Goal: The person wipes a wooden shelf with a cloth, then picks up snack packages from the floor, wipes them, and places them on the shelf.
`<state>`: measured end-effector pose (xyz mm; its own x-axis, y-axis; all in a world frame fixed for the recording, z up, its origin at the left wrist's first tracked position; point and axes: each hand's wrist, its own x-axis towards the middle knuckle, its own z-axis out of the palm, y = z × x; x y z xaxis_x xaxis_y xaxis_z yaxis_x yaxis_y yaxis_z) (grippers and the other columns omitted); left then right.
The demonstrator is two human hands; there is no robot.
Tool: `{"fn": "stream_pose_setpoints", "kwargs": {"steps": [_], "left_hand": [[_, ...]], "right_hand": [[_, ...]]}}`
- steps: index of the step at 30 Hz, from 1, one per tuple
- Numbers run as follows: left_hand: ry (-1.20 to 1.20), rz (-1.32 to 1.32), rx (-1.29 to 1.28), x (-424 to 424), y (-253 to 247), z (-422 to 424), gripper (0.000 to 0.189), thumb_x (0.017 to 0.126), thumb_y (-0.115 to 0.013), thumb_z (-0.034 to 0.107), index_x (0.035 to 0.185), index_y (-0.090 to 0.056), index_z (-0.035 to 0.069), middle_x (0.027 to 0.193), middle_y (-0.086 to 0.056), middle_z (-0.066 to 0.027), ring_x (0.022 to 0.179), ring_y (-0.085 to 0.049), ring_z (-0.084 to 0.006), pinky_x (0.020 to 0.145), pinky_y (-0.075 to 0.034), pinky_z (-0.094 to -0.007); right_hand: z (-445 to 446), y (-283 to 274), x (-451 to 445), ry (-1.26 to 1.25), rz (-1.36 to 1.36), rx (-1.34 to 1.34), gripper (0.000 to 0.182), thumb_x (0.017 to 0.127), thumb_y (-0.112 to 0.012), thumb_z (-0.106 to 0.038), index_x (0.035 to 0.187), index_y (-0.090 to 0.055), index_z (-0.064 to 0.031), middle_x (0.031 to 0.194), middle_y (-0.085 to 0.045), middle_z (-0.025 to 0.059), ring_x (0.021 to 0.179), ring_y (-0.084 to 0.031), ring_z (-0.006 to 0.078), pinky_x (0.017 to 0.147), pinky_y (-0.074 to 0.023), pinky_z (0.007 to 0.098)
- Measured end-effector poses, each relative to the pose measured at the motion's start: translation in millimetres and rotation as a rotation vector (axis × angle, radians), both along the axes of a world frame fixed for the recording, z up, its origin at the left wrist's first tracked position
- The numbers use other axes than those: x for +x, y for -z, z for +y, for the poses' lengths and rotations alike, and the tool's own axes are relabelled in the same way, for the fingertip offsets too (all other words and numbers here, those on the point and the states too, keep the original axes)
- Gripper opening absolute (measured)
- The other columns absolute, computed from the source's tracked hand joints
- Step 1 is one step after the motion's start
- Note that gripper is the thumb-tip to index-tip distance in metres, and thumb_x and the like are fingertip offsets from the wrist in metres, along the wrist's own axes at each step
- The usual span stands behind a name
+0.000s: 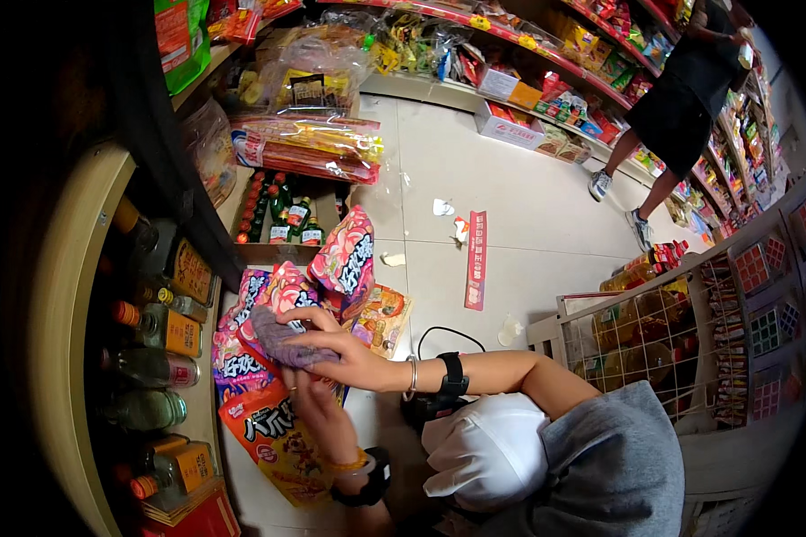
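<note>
A crumpled purple-grey cloth [289, 341] is in my right hand [339, 349], pressed on a pink snack packet [285, 295]. My left hand [319, 409] is just below it, somewhat blurred, over the packets; its fingertips are partly hidden under the right hand and the cloth, and I cannot tell whether it grips a packet. Several pink and purple packets lie heaped beside the shelf, one of them [346, 255] leaning up at the back. An orange snack bag [275, 450] lies on the floor partly under my left forearm. A yellow-orange packet [384, 319] lies right of the heap.
Glass bottles [168, 329] stand on the left shelf. A carton of green bottles [289, 250] is behind the packets. Paper scraps and a red strip [475, 262] lie on the tiled floor. A wire rack [638, 335] with oil bottles is at right. Another person [685, 94] stands by the far shelves.
</note>
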<state>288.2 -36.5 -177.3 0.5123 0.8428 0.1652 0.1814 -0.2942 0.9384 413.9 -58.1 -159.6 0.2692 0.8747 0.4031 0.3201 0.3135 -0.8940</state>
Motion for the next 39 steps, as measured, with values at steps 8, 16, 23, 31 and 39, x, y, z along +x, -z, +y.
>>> {"fn": "stream_pose_setpoints", "kwargs": {"steps": [8,16,23,31,39], "left_hand": [[0.094,-0.077,0.023,-2.0,-13.9,2.9,0.055,0.097,-0.033,0.044,0.127,-0.049,0.0,0.14,-0.036,-0.0189,0.131,-0.032,-0.0332,0.105,-0.026,-0.0409],[-0.29,-0.144,-0.17,-29.8,31.7,59.3,0.029,0.095,-0.047,0.019,0.113,-0.055,-0.002,0.111,-0.058,-0.0133,0.1,-0.057,-0.0215,0.086,-0.045,-0.0317],[-0.235,0.045,-0.287,-17.7,51.9,67.5,0.029,0.094,-0.051,0.022,0.103,-0.059,-0.004,0.075,-0.063,-0.0092,0.067,-0.06,-0.0148,0.062,-0.048,-0.0261],[-0.218,0.133,-0.121,-8.4,60.2,68.8,0.028,0.092,-0.055,0.025,0.081,-0.056,-0.001,0.056,-0.049,-0.0074,0.048,-0.044,-0.015,0.046,-0.034,-0.0319],[-0.395,0.142,0.022,-26.7,65.7,64.9,0.038,0.092,-0.055,0.025,0.067,-0.05,-0.003,0.053,-0.041,-0.008,0.05,-0.031,-0.015,0.047,-0.027,-0.0337]], "right_hand": [[-1.4,23.0,-10.5,0.249,0.383,-0.281,0.035,0.095,-0.044,-0.02,0.122,-0.048,0.0015,0.117,-0.056,0.0126,0.108,-0.052,0.0203,0.095,-0.04,0.0319],[-2.2,52.8,19.5,0.473,0.673,-0.06,0.029,0.095,-0.044,-0.015,0.118,-0.05,0.0021,0.11,-0.057,0.0045,0.1,-0.05,0.0113,0.089,-0.041,0.0256],[-5.5,61.2,24.0,0.449,0.679,-0.068,0.027,0.095,-0.045,-0.013,0.117,-0.05,0.0022,0.107,-0.057,0.0038,0.096,-0.05,0.0107,0.086,-0.0412,0.0253],[-4.1,63.5,26.2,0.446,0.605,-0.108,0.028,0.095,-0.045,-0.014,0.117,-0.05,0.0033,0.109,-0.057,0.0057,0.098,-0.051,0.012,0.088,-0.042,0.0268],[-9.4,7.8,39.0,0.33,0.083,0.13,0.045,0.085,-0.045,-0.005,0.129,-0.044,0.0025,0.132,-0.047,0.015,0.124,-0.042,0.0246,0.106,-0.0265,0.0362]]}}
